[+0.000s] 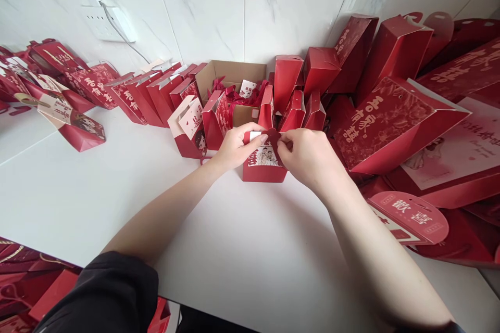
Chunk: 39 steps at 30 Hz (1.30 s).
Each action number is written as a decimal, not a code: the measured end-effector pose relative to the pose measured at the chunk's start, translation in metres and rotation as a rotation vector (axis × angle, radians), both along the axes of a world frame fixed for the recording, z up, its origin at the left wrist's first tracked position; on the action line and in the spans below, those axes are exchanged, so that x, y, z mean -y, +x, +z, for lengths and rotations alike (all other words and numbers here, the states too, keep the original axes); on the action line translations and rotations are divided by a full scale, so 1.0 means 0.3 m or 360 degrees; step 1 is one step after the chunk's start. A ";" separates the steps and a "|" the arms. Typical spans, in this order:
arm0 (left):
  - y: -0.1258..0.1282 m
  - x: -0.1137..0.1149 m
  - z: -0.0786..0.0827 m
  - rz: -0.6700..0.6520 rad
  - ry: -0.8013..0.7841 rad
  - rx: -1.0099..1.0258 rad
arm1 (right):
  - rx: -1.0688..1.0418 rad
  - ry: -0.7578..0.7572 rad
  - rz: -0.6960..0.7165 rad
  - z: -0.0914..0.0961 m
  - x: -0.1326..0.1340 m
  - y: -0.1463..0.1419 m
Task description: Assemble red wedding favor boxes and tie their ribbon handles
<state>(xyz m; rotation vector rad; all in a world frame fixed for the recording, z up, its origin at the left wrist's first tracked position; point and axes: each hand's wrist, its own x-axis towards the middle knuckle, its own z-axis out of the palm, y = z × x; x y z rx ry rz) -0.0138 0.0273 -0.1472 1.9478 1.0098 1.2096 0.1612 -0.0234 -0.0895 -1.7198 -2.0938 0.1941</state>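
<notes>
A small red gift box point(263, 174) with a white printed panel stands on the white table in front of me. My left hand point(242, 143) pinches its upper left edge, thumb lying across the top near the white panel. On the other side, my right hand point(302, 153) has its fingers curled against the box's dark red top flap point(273, 138). What lies between the right fingertips is partly hidden. Just left of the box stand a red gift box with a pale flap point(190, 119) and another patterned red box point(216, 120).
Behind the hands, an open cardboard carton point(230, 72) holds dark red ribbons and a white card. Several red boxes stand along the tiled wall, with larger ones point(385, 125) piled at right. A tipped box point(80, 127) lies at left. A cable hangs from a wall socket point(108, 23).
</notes>
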 end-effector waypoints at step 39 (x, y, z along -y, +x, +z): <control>0.029 0.033 -0.019 0.0144 0.0203 -0.0080 | -0.0587 -0.0096 0.0423 0.029 -0.009 0.051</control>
